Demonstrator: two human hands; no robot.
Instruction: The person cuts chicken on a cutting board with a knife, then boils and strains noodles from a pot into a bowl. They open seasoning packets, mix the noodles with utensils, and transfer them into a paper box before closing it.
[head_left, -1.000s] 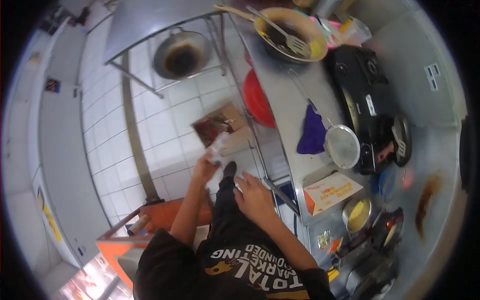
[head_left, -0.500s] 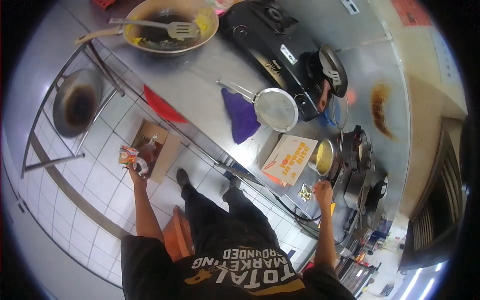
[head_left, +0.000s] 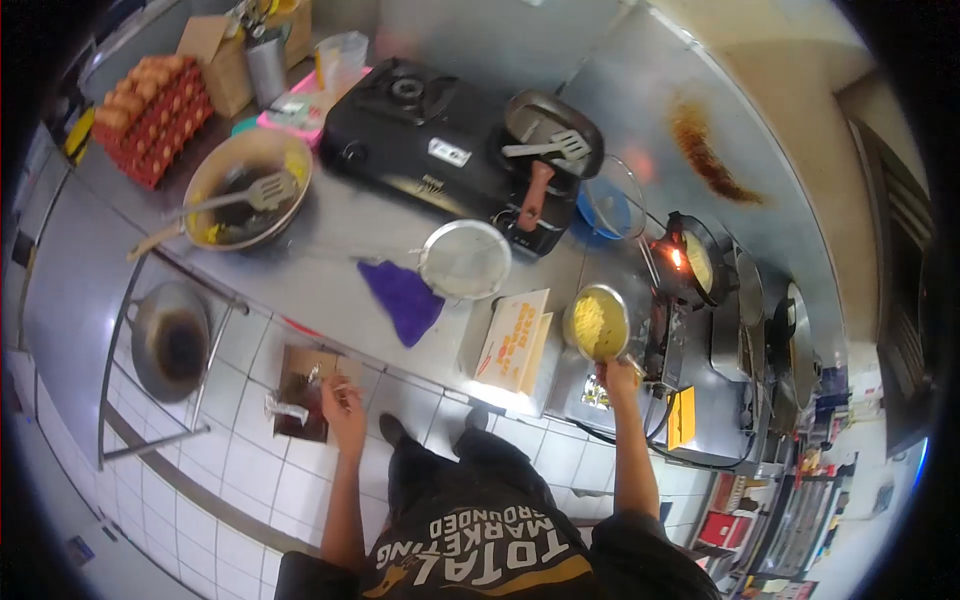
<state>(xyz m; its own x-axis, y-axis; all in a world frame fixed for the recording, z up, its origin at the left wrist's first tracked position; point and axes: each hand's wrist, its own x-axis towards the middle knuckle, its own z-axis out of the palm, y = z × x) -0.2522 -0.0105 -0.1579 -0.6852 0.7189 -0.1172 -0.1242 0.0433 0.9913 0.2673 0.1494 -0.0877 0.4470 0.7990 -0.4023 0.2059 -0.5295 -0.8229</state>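
My left hand (head_left: 343, 405) is open beside a cardboard box (head_left: 328, 362) on the tiled floor, its fingers apart. Crumpled silvery wrappers (head_left: 287, 409) lie in the box and over its near left edge. My right hand (head_left: 619, 374) is closed around the handle of a small metal saucepan (head_left: 622, 305). Yellow pieces (head_left: 590, 322) of food, too small to name, sit in the pan. Close by my right hand lies a crumpled foil wrapper (head_left: 595, 391). A printed cardboard carton (head_left: 512, 342) stands left of the saucepan.
A lit burner (head_left: 677, 258) flames beside a black pan (head_left: 705, 285). Along the steel counter are a strainer (head_left: 465, 260), purple cloth (head_left: 402, 300), black portable stove (head_left: 400, 135) and wok with a spatula (head_left: 270, 192). Egg trays (head_left: 155, 115) stand at the far left.
My left hand has let go of the crumpled packet at the box. The view has swung left, bringing the egg trays in. The saucepan's contents now show more fully.
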